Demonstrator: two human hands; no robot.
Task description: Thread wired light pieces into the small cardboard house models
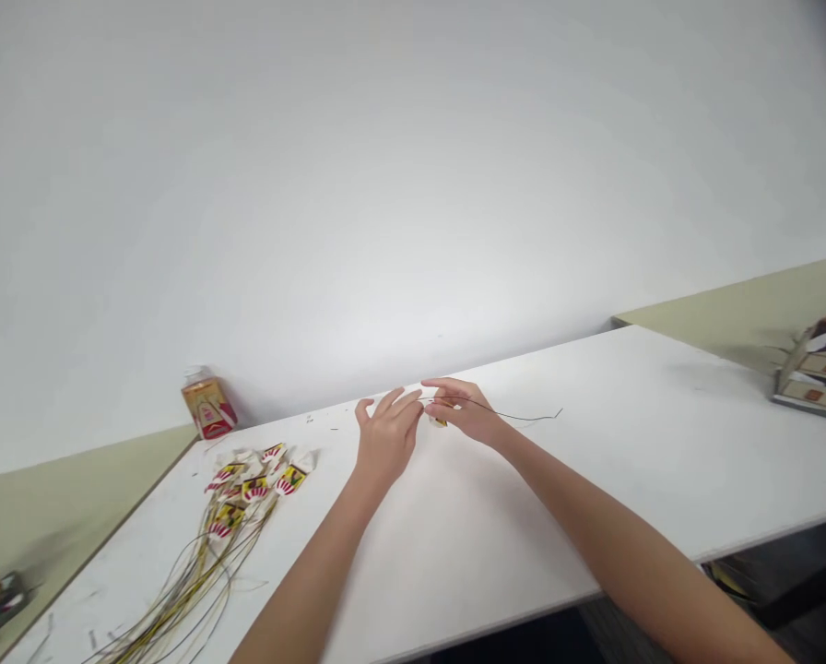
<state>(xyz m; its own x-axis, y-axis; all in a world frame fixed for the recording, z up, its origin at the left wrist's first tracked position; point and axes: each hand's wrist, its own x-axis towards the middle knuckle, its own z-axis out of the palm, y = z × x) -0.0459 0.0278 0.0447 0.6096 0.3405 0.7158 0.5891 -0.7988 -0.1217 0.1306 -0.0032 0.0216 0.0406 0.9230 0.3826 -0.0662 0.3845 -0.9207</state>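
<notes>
Both my hands meet over the far middle of the white table [593, 461]. My right hand [463, 409] is curled in a pinch around a small white and yellow paper piece [439, 421], and a thin dark wire [524, 417] runs from it out to the right. My left hand [386, 433] is beside it with fingers stretched toward the same piece, fingertips touching or nearly touching it.
A bundle of finished paper flowers on long wire stems [237, 516] lies on the left of the table. A small bottle with an orange label [207, 402] stands by the wall. Stacked cardboard pieces [820, 369] sit at far right.
</notes>
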